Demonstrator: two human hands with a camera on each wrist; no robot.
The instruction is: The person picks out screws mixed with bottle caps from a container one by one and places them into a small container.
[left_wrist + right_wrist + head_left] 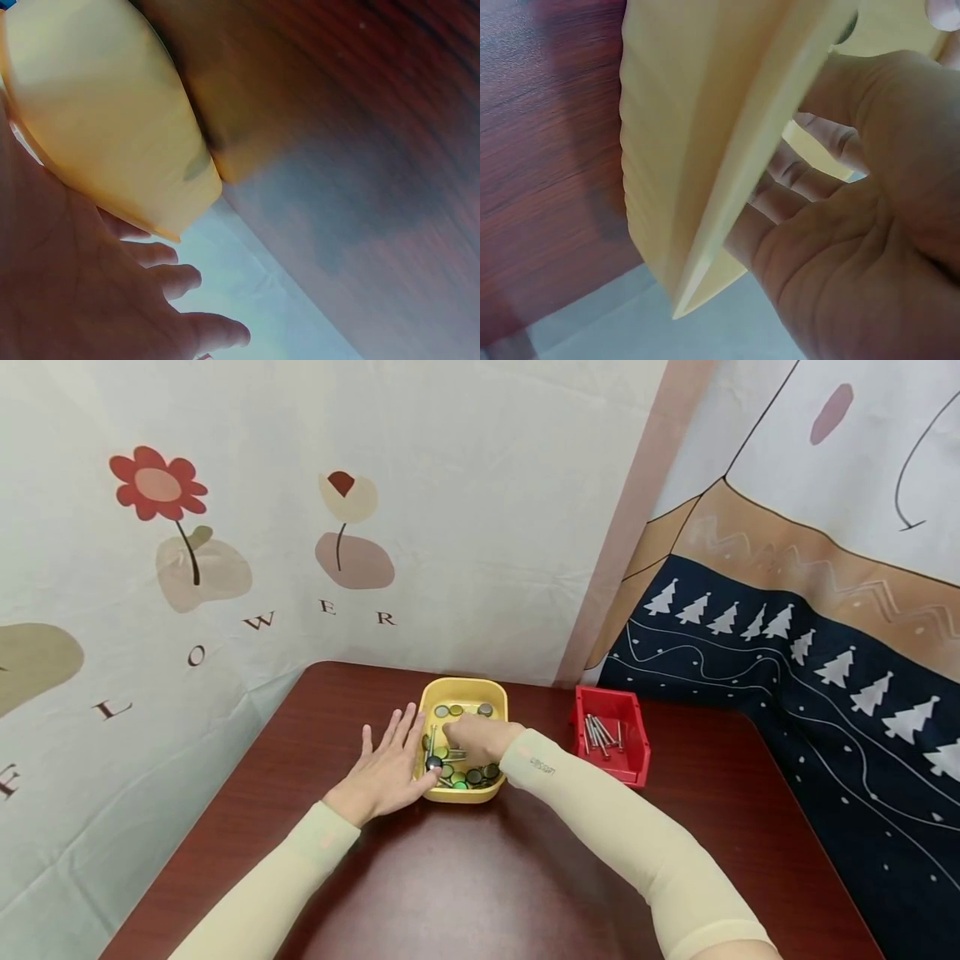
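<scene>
A yellow bin (467,797) holds several small round caps (459,778), green, yellowish and dark, mixed with a few long metal screws (432,740). My left hand (384,774) is spread against the bin's left side, fingers straight, thumb at the near left corner. In the left wrist view its palm faces the yellow bin wall (112,112). My right hand (480,737) reaches over the right rim, fingers bent down among the contents. The right wrist view shows the hand (855,217) behind the bin rim (742,165); its fingertips are hidden, so any held piece cannot be seen.
To the right, a red bin (637,747) contains several long metal screws (600,733). Both bins stand near the far edge of a dark reddish wooden table (465,885). Printed cloth (480,527) hangs behind the table and along its right side.
</scene>
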